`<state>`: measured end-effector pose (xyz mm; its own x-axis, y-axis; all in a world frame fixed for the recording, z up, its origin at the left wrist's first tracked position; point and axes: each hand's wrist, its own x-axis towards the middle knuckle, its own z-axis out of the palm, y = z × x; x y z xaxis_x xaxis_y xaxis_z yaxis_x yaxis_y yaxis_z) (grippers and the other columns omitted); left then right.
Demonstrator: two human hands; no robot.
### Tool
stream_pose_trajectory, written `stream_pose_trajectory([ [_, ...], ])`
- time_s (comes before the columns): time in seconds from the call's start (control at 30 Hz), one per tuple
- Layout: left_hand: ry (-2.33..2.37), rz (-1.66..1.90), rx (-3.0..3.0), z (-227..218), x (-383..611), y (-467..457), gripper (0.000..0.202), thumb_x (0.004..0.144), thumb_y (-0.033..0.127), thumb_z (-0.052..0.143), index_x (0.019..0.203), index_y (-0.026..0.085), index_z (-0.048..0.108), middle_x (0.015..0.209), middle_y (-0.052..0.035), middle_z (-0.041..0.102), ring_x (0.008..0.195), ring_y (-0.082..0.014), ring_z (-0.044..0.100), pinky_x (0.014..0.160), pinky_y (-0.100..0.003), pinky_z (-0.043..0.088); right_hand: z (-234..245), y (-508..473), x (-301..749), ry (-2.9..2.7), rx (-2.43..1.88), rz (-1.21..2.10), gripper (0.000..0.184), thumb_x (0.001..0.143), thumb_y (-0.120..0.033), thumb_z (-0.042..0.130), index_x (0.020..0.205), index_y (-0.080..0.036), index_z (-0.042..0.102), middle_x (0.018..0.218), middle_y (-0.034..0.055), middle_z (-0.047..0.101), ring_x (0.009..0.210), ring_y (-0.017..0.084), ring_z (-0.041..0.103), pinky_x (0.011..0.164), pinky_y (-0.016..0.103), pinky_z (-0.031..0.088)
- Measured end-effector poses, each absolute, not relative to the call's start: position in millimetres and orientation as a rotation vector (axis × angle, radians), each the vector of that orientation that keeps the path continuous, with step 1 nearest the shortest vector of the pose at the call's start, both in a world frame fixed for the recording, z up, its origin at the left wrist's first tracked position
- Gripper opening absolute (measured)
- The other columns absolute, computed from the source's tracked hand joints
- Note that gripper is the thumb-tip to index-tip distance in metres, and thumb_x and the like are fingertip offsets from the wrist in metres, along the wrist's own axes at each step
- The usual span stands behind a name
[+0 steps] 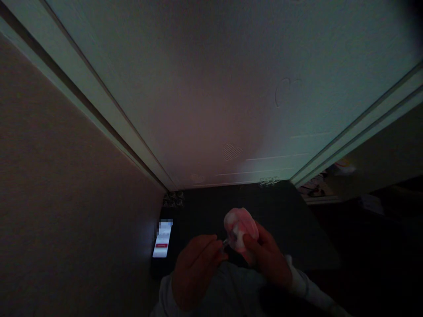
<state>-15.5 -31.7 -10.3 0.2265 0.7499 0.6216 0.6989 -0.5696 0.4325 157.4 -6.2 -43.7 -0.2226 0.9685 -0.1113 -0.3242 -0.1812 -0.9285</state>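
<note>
A rounded pink and white object, soft-looking and with a dark spot low on its left side, is gripped in my right hand. The right thumb presses on its front while the fingers go behind it. My left hand is closed in a pinch on a thin, pale, shiny stick. The stick's end points at the dark spot; whether it touches or enters there I cannot tell. Dim light hides the finer detail of both things.
A lit phone lies at the left on a dark tabletop, beside a wall. Behind the tabletop stands a pale panel with heart shapes. Patterned pieces sit in the back left corner. Cluttered items show at the right.
</note>
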Motion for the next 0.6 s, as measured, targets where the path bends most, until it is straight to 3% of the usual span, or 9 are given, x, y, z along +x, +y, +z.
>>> stream_pose_trajectory([
  [0.23,1.34,1.388,2.258,11,-16,-30,0.015,0.085,0.03,0.057,0.09,0.017,0.064,0.08,-0.0062,0.071,0.07,-0.0149,0.069,0.061,-0.02,0.058,-30,-7,164,-1.439,-0.914,1.185,0.024,0.081,-0.038,0.057,0.096,-0.023,0.066,0.094,0.006,0.066,0.081,0.021,0.062,0.071,0.03,0.052],
  [0.37,1.338,1.378,2.015,15,-18,-30,0.02,0.075,0.034,0.069,0.09,0.021,0.065,0.076,-0.0022,0.071,0.067,-0.0152,0.068,0.061,-0.02,0.057,-25,-8,167,-1.609,-0.922,0.948,0.023,0.083,-0.038,0.053,0.093,-0.022,0.067,0.093,0.0064,0.067,0.082,0.022,0.063,0.072,0.03,0.052],
  [0.6,1.225,1.256,1.294,7,-17,-33,0.023,0.067,0.032,0.074,0.087,0.023,0.071,0.069,0.0004,0.066,0.058,-0.013,0.061,0.053,-0.019,0.05,-18,-10,169,-1.697,-0.896,0.864,0.018,0.081,-0.032,0.056,0.093,-0.026,0.068,0.09,0.0083,0.07,0.081,0.026,0.064,0.071,0.035,0.054],
])
